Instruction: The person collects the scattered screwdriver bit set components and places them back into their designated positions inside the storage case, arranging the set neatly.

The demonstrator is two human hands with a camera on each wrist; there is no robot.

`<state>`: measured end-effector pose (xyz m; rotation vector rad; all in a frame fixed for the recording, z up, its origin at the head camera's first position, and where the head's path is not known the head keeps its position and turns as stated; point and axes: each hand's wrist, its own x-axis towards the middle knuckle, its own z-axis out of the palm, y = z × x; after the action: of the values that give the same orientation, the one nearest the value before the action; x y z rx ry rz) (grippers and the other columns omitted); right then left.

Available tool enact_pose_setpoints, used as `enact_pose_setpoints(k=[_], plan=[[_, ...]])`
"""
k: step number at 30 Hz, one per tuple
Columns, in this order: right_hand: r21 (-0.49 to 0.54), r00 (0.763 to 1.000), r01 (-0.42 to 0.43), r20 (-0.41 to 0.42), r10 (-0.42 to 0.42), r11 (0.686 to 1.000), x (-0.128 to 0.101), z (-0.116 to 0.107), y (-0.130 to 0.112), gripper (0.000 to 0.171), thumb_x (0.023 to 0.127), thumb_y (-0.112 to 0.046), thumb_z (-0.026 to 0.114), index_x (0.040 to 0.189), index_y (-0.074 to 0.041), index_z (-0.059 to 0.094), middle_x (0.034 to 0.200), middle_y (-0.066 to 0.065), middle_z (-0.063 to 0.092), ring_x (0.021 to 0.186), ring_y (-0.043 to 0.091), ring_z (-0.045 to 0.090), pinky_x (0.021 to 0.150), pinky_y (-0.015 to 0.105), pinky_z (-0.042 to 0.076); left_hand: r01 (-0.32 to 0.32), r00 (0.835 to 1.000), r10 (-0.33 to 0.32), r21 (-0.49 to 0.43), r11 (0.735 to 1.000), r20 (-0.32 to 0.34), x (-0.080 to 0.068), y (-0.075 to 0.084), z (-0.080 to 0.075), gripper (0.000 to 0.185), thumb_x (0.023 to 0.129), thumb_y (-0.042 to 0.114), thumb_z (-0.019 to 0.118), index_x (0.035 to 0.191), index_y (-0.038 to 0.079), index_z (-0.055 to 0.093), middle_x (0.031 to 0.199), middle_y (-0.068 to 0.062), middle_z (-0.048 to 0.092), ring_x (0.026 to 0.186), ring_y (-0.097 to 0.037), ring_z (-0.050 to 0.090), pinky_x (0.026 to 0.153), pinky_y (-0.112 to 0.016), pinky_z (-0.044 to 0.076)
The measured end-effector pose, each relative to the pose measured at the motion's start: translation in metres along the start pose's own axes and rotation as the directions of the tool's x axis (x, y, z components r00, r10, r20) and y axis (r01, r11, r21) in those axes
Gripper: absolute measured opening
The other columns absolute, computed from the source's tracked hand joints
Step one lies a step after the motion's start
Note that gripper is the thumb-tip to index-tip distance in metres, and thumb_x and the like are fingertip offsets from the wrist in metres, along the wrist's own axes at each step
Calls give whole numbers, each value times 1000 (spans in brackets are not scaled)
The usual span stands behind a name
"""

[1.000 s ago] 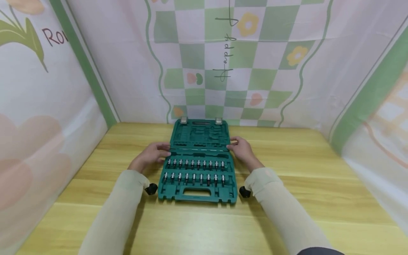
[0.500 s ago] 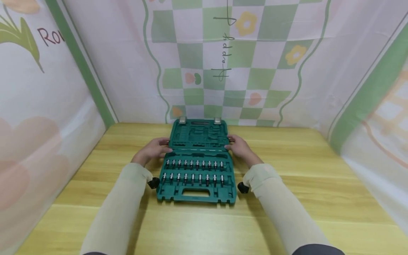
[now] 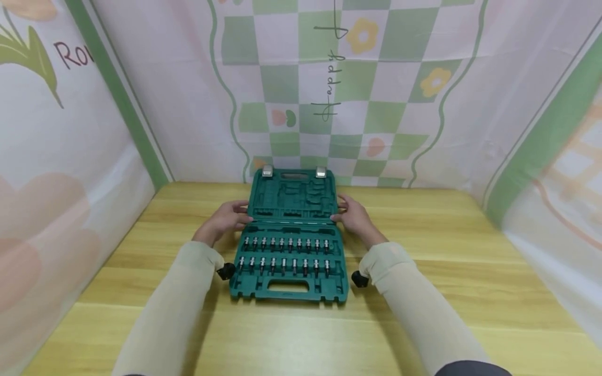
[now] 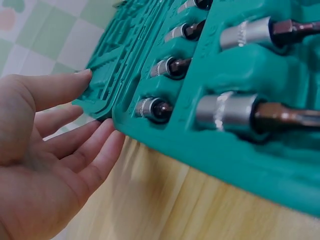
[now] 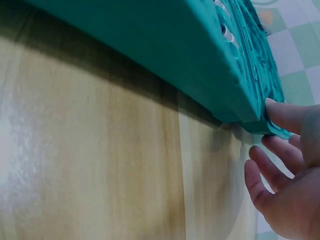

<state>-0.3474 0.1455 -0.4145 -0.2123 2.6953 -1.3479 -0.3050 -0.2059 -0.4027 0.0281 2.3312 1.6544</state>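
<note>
A light wood-grain table [image 3: 423, 313] fills the lower view w/ planks running left-right; printed fabric walls close it in on 3 sides. Back wall [image 3: 404, 94] has a green-and-white checker pattern w/ yellow flowers and sideways "Happy" script; left wall [image 3: 56, 136] is pale pink w/ a green leaf and "Ro" lettering; right wall [image 3: 555, 156] pale w/ a green diagonal band; light soft and even.

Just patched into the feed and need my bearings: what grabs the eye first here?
A green tool case lies open mid-table, two rows of metal sockets in its near half. The left hand and right hand touch the lid at its side edges. A checkered cloth backdrop hangs behind.
</note>
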Motion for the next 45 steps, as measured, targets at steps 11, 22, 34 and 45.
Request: enact_pose_setpoints(k=[11,22,34,45], plan=[[-101,988,55,-140,-69,993,0,4,-10,83,83,1,72,153,-10,29,131,17,54,111,34,53,88,46,49,-54,992,40,-106,993,-123,0,3,4,61,94,-3,55,151,2,31,140,-25,42,120,-36,51,101,-45,44],[-215,961,98,-232,-149,972,0,3,-13,78,84,-3,74,151,-15,35,125,9,60,108,30,51,89,45,45,-101,983,67,-202,974,-169,-3,6,5,62,92,-9,52,150,0,31,138,-29,40,119,-40,50,101,-46,43],[-81,925,175,-328,-192,981,1,0,-13,70,83,3,72,146,-13,45,109,13,62,93,28,56,80,43,49,-129,976,89,-203,971,-196,-3,18,0,55,95,-4,54,147,-1,37,137,-22,41,121,-33,47,103,-46,41],[-47,889,192,-415,-194,980,0,0,-25,56,88,-1,68,141,-12,51,110,12,64,98,28,61,79,43,53,-212,949,187,-76,974,-254,-3,32,-4,58,95,4,57,149,3,36,141,-20,39,126,-35,43,104,-46,39]])
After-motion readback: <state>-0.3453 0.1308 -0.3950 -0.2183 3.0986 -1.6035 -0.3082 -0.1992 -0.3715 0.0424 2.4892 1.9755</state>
